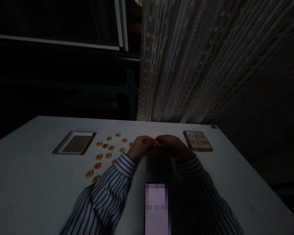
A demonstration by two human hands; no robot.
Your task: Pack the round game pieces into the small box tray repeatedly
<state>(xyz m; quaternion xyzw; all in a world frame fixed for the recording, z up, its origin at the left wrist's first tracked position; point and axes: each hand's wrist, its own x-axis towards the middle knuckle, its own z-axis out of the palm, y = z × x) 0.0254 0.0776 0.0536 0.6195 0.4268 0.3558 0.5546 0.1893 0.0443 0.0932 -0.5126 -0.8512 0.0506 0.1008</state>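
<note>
Over a small dark square box (pixel 159 164), my left hand (pixel 141 146) and my right hand (pixel 172 146) meet with fingers closed. A small pale, dark-marked thing shows between their fingertips; it looks like a Chinese chess piece (pixel 157 143). The fingers hide part of it. Rows of round pieces seem to lie in the box, though shadow blurs them. Left of my hands, several round Chinese chess pieces (pixel 108 155) with red or dark characters are scattered on the white table (pixel 63 182).
At the left lies an open shallow tray or lid (pixel 75 143) with a pale rim. A flat box with a printed cover (pixel 198 141) rests at the right. Near me is a phone (pixel 156 209) with a lit, blurred screen. A string curtain (pixel 171 65) hangs behind the table.
</note>
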